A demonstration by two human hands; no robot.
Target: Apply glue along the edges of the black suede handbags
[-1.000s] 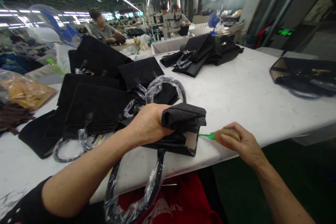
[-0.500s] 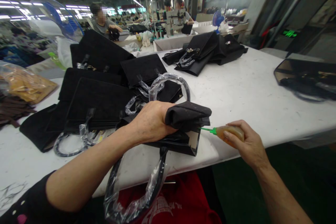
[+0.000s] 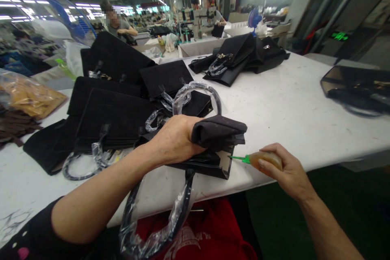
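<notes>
A black handbag (image 3: 207, 169) lies at the table's near edge, its wrapped handle (image 3: 179, 207) hanging over the side. My left hand (image 3: 175, 140) is closed on the bag's folded black lining (image 3: 219, 128), which is lifted away from a beige inner strip (image 3: 224, 162). In my right hand (image 3: 289, 170) is a squeeze bottle (image 3: 265, 161) of amber liquid, fingers wrapped round it. Its thin green nozzle (image 3: 239, 158) points left, the tip at the edge of the beige strip. My left fingertips are hidden behind the lining.
Several black bags (image 3: 115, 118) are heaped on the left of the white table (image 3: 274, 105), with more black pieces (image 3: 234, 57) at the back. Another bag (image 3: 359, 89) lies at far right. A plastic bag of tan pieces (image 3: 33, 93) sits at far left. Co-workers sit beyond.
The bottle has shifted slightly left and down, its nozzle tip moving from under the folded lining to the beige strip's edge. My left hand keeps its hold, with the lining slightly higher.
</notes>
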